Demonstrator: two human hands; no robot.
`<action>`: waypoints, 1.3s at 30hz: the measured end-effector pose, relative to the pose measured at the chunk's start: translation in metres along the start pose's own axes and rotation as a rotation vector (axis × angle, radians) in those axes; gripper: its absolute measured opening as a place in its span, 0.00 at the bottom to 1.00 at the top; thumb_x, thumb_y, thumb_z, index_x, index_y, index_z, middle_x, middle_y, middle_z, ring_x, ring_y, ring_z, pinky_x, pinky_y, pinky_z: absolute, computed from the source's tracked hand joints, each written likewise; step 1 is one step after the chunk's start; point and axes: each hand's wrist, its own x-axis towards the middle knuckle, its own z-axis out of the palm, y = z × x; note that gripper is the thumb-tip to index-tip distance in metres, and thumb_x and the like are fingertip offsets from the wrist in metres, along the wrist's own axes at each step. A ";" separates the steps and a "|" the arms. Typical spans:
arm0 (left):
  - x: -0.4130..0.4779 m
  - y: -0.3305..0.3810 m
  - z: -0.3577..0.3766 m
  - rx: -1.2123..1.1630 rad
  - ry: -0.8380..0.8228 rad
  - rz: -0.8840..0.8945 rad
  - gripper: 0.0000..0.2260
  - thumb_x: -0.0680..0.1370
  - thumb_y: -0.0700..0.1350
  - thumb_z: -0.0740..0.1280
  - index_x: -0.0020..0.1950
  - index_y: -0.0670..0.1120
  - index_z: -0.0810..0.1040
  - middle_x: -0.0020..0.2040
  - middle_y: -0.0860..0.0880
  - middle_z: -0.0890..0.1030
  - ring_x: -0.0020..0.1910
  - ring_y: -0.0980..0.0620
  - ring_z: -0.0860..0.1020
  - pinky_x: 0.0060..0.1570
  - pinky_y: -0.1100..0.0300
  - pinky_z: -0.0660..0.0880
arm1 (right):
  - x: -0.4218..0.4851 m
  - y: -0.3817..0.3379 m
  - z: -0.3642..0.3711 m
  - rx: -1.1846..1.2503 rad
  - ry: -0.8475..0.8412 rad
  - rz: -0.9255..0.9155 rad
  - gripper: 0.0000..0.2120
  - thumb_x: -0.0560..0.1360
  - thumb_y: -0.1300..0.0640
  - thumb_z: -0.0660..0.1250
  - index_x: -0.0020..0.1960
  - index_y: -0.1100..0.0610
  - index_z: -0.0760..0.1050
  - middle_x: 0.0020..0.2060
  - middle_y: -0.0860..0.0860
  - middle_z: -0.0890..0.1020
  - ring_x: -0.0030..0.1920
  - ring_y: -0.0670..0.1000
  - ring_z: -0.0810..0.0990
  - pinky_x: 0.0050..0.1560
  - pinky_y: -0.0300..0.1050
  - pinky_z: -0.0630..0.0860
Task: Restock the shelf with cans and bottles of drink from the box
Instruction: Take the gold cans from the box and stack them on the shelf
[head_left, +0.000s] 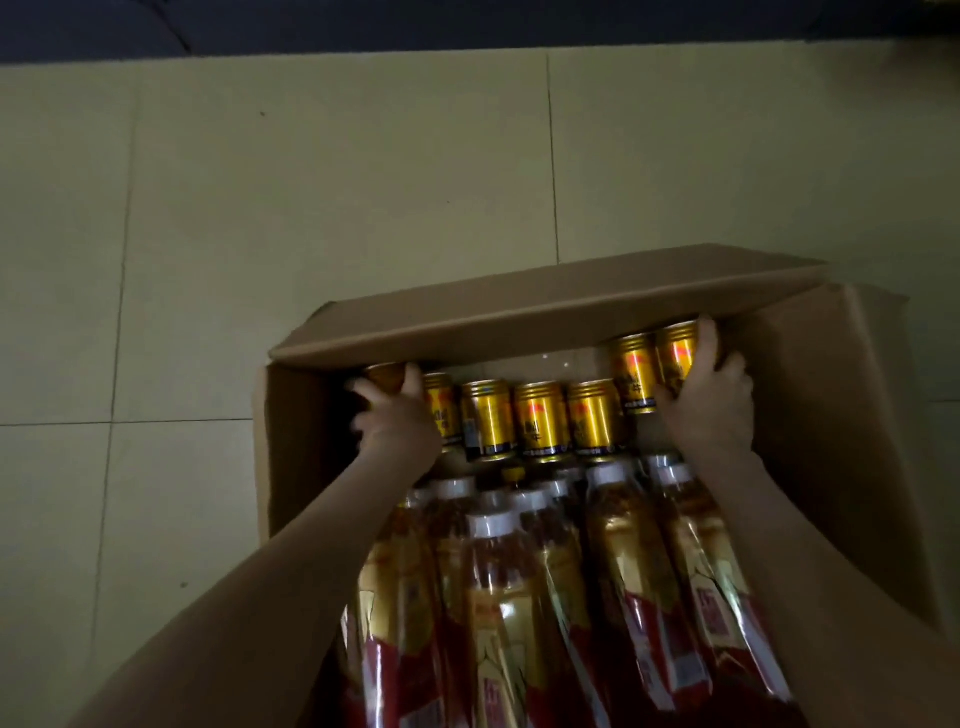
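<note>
Both in box (545, 312) — left hand (397, 423) grips corner can (385, 375), right hand (712, 396) raised can (674, 358)

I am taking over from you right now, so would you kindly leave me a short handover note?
Left hand grips the leftmost can in the open box.
Right hand grips the rightmost can.
More cans stand in a row between them; bottles fill the near side.
Shelf not in view; nothing seen stocked yet.
Left: carry cans and bottles to the shelf.
</note>
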 end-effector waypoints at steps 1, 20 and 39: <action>0.004 0.000 -0.002 -0.042 -0.002 -0.017 0.35 0.80 0.46 0.63 0.78 0.56 0.42 0.74 0.32 0.39 0.71 0.30 0.59 0.65 0.45 0.67 | 0.004 -0.002 0.001 0.012 0.006 0.004 0.43 0.73 0.54 0.70 0.77 0.49 0.44 0.68 0.67 0.62 0.65 0.68 0.64 0.62 0.59 0.66; -0.414 -0.023 -0.322 -0.619 -0.179 0.757 0.56 0.66 0.46 0.77 0.77 0.56 0.37 0.70 0.47 0.60 0.68 0.50 0.65 0.64 0.61 0.64 | -0.341 -0.109 -0.382 1.250 -0.122 0.222 0.33 0.70 0.54 0.74 0.68 0.41 0.62 0.55 0.48 0.79 0.54 0.52 0.80 0.60 0.59 0.75; -0.906 -0.075 -0.432 -0.489 -0.811 1.599 0.36 0.67 0.42 0.76 0.71 0.48 0.61 0.59 0.44 0.78 0.53 0.48 0.81 0.53 0.55 0.79 | -0.791 -0.025 -0.706 1.276 0.972 -0.027 0.37 0.67 0.52 0.76 0.70 0.49 0.62 0.56 0.48 0.79 0.52 0.46 0.81 0.47 0.39 0.78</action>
